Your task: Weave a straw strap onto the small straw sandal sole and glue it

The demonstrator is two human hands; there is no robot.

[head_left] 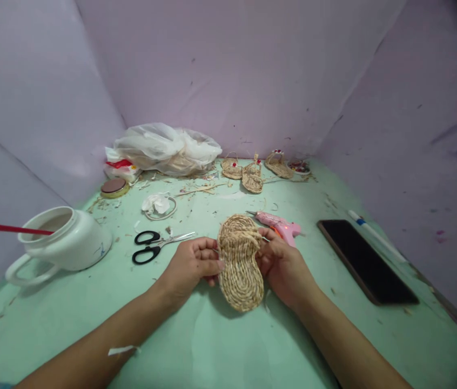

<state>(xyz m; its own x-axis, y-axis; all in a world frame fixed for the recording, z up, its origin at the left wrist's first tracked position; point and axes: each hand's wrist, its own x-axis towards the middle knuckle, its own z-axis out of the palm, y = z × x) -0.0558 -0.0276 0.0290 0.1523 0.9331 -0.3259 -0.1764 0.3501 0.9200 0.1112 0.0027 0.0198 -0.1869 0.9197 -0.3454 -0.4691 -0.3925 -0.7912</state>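
A small woven straw slipper (241, 275), with a braided strap across its upper part, is held up between both hands over the green table. My left hand (194, 265) grips its left edge, thumb on the front and fingers behind. At the opposite edge, near the strap, my right hand (283, 265) is closed on the slipper; some of its fingers are hidden behind the sole. Black-handled scissors (158, 246) lie left of my left hand. A pink glue gun (279, 224) rests just beyond my right hand.
On the left stands a white mug-like pot (78, 240) with a red stick (9, 228). A phone (364, 259) and a white pen (378, 237) lie right. Behind are a plastic bag (167, 148), small straw slippers (253, 178), a round tin (115, 188) and a bead dish (299, 167).
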